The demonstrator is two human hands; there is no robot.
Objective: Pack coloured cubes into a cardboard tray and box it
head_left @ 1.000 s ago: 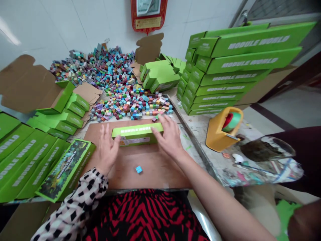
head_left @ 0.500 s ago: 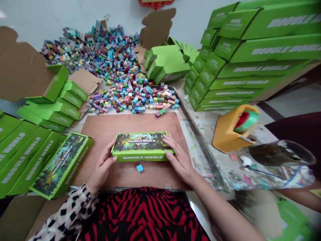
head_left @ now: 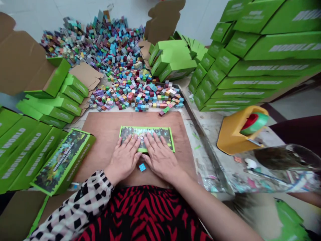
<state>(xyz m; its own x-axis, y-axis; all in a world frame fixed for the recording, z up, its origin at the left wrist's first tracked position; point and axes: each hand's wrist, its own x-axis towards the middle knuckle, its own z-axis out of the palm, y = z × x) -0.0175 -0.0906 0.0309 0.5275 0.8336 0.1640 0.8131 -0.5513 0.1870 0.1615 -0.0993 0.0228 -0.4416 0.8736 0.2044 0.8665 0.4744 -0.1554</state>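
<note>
A green cardboard box (head_left: 165,131) with a dark printed lid lies flat on the brown board (head_left: 105,122) in front of me. Both palms rest on its lid, side by side. My left hand (head_left: 124,159) covers the left part, fingers stretched out and pointing away from me. My right hand (head_left: 160,157) lies over the middle and right part, fingers extended too; the two thumbs nearly meet at the near edge. Most of the lid's print and the box's front side are hidden under the hands. Just below the thumbs, a small blue cube (head_left: 142,167) sits on the board.
Another printed box (head_left: 62,157) stands at the left beside a row of green boxes (head_left: 22,147). A heap of small coloured blocks (head_left: 117,67) spreads behind the board. To the right are stacked boxes (head_left: 250,73), a metal strip (head_left: 203,140) and a yellow tape dispenser (head_left: 232,129).
My hands have moved from the two ends of the box onto its lid, flat and close together. The camera view has shifted slightly.
</note>
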